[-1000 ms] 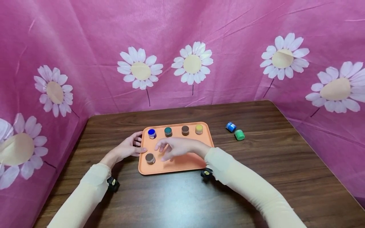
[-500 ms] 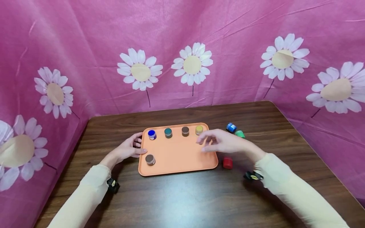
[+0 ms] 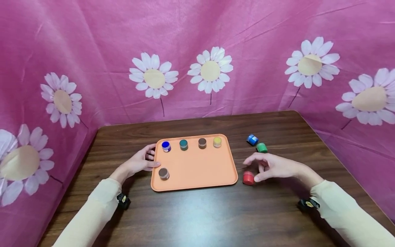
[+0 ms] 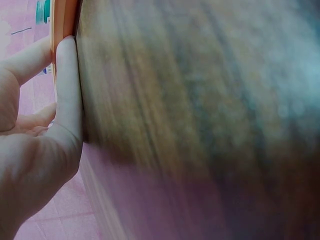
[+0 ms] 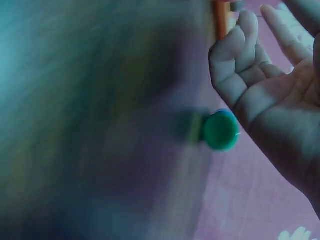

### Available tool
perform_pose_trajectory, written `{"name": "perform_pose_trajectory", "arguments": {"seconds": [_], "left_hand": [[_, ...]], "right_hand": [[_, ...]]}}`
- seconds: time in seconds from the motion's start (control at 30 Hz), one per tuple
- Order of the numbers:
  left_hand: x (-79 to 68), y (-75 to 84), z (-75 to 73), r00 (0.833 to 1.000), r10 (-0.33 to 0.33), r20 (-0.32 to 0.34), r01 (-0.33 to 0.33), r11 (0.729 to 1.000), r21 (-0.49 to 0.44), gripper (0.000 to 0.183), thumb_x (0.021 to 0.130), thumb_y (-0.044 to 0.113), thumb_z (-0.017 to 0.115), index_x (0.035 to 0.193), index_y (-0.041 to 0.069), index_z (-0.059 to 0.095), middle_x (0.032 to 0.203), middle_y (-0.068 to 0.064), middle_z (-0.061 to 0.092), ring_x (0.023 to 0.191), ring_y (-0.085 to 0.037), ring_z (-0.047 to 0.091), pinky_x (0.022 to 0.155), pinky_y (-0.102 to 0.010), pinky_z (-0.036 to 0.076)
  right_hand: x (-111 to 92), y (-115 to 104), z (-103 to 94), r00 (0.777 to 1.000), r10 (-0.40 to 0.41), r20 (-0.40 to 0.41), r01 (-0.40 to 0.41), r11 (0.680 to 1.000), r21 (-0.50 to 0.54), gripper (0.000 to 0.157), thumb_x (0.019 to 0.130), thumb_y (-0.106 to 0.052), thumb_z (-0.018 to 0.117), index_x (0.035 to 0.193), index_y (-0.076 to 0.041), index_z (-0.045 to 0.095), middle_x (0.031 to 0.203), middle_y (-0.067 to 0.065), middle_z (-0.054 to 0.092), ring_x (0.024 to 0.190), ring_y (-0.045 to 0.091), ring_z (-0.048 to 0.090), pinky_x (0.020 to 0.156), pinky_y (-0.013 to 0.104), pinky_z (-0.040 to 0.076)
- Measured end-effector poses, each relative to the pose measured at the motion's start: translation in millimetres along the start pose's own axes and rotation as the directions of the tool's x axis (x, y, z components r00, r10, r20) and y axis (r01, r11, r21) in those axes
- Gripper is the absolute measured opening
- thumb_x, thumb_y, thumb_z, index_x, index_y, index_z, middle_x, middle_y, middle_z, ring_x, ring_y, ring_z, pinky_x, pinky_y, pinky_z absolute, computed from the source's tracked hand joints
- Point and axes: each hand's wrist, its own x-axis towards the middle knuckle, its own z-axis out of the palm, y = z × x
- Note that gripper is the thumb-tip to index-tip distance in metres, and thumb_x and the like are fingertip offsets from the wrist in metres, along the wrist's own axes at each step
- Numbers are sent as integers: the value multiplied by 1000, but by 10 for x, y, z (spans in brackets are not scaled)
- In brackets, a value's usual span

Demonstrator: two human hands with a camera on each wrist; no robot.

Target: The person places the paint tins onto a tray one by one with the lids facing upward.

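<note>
At brown table [image 3: 197, 212], pinches orange tray [image 3: 197, 168] with left hand [image 3: 139, 161]; holds right hand [image 3: 270, 166] half open beside red jar [image 3: 248, 178].

A long, pale cream cloth left sleeve [image 3: 87, 216] and a matching long, pale cream right sleeve [image 3: 351, 216] look soft, and a bit puffy and wrinkly near the ends. By the left cuff [image 3: 109, 188] sits a small, chunky black gadget [image 3: 123, 203] with a little yellow patch, and by the right cuff [image 3: 321, 192] sits another small black gadget [image 3: 304, 205] with a little yellow patch too. Past the cuffs, the left hand [image 3: 141, 161] and the right hand [image 3: 269, 167] are bare.
</note>
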Motion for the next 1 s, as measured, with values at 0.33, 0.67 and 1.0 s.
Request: {"name": "perform_pose_trajectory", "arguments": {"seconds": [0.33,0.67,1.0], "left_hand": [[-8,23,26,1000,3,4,-3,1000,-1,91,87,0,77,159,5,22,126,-19,36,104,-27,47,75,-39,61],[-21,25,31,1000,6,4,-6,1000,10,90,88,0,77,159,4,22,124,-19,36,103,-27,46,74,-39,61],[5,15,20,1000,23,14,-23,1000,9,90,88,1,78,158,3,21,124,-18,35,103,-25,46,73,-38,61]], "right_hand": [[22,211,46,997,-17,72,19,999,-31,64,83,-22,87,137,-11,56,131,11,57,67,13,60,59,28,52],[83,186,23,995,0,97,6,998,-62,52,83,-26,86,130,-17,64,130,10,53,65,10,56,58,29,51],[116,207,-3,995,-4,105,9,999,-52,47,85,-22,85,127,-15,66,128,11,54,66,11,56,59,30,52]]}}
